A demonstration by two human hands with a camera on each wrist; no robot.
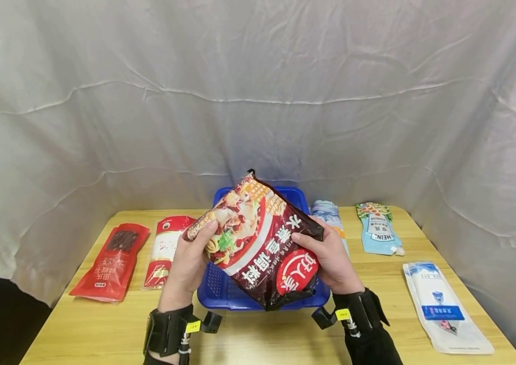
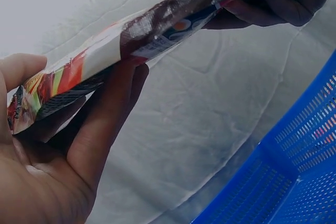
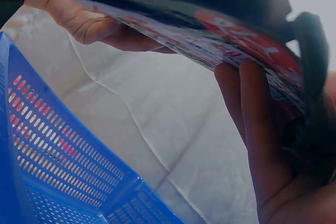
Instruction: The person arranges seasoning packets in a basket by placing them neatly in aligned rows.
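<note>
While both hands hold it up, the dark red seasoning packet [image 1: 260,241] hangs in the air right above the blue basket [image 1: 221,291], not touching it, tilted with its long axis running from upper left at the far side down to lower right near the person. Left hand [image 1: 190,263] grips the left edge, thumb on the printed face and fingers [image 2: 107,124] curled underneath, so it pinches the packet. Right hand [image 1: 331,258] grips the right edge the same way, thumb on top, fingers [image 3: 252,124] pressed together flat under the back. Both hands equally near, one at each long side; packet sits between them, face up toward the head camera. Basket open-topped directly below; whether anything lies in it I cannot tell. On the table [image 1: 249,339] to the left: a red flat packet [image 1: 111,261] and next to it a red-and-white packet [image 1: 164,251], just beside the basket. To the right: a pale blue pouch [image 1: 328,215] partly hidden behind the right hand, a light blue spouted pouch [image 1: 378,228] further out, and a white pouch with blue label [image 1: 442,304] near the table's right edge. White cloth backdrop [image 1: 258,91] behind. Nothing between the packet and basket.
</note>
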